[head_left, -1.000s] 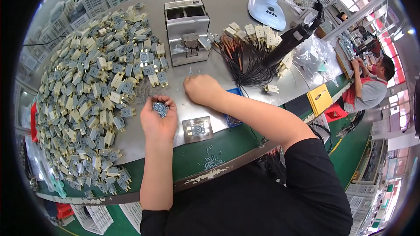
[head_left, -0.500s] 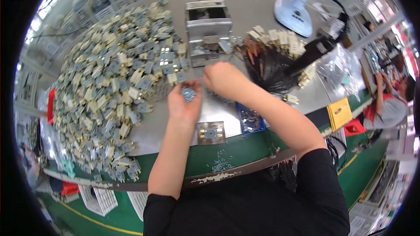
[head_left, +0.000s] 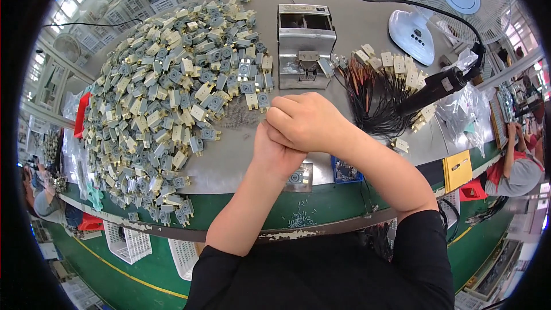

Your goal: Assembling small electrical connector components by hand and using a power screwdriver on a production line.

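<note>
My two hands meet above the table's front, below the metal box-shaped screw feeder (head_left: 306, 46). My left hand (head_left: 274, 152) is curled, its palm covered by the other hand; the screws it cupped a moment ago are hidden. My right hand (head_left: 304, 119) is a closed fist laid over the left fingers; what it grips, if anything, does not show. Just beyond the left wrist, a small clear fixture plate (head_left: 307, 177) carrying a grey part is partly covered. Loose small screws (head_left: 301, 218) lie on the green table edge.
A large heap of grey-and-cream plastic housings (head_left: 166, 92) fills the left. Toward the right are black wires (head_left: 379, 106) with cream connectors, a black electric screwdriver (head_left: 433, 92), a white fan (head_left: 410, 34), a blue tray (head_left: 346, 173) and a yellow folder (head_left: 457, 169). Co-workers sit farther off.
My left palm was open upward with bluish screws in it; it has curled, and my right fist has come down over it. The whole view has shifted, so the table appears farther right.
</note>
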Motion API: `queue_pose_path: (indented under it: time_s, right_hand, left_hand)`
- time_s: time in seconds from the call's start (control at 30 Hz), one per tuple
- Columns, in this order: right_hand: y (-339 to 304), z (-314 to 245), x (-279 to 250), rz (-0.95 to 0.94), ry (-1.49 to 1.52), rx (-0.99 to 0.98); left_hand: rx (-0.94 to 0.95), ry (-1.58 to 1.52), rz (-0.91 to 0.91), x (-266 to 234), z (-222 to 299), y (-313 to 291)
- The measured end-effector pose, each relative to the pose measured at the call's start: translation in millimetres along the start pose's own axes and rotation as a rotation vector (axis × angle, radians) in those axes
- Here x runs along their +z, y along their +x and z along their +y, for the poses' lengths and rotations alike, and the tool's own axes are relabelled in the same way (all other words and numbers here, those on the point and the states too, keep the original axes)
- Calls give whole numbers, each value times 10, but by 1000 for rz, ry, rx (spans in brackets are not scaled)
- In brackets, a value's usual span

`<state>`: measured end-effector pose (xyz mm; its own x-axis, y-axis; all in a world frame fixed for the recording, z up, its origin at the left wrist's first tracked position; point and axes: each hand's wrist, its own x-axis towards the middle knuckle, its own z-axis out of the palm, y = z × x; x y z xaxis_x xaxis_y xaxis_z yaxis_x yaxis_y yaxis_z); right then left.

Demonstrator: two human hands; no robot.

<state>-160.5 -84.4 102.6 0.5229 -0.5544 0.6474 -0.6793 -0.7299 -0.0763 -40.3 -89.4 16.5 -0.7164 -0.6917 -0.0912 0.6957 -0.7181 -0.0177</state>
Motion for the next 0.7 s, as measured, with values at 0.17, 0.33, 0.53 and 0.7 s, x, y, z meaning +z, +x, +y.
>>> queue_pose_path:
  time_s: [0.17, 0.33, 0.53, 0.7]
  right_hand:
    - [-19, -18, -70, 41, 45, -33]
    - [-98, -49, -76, 81, 76, -49]
    - [-119, -67, 9, 23, 126, 20]
    - [-53, -181, 4, 114, 296, 286]
  left_hand:
    - [-1, 133, 199, 377, -14, -126]
    - [-52, 37, 65, 271, -24, -189]
    - [6, 63, 217, 211, 7, -164]
    - [41, 96, 375, 306, -30, -152]
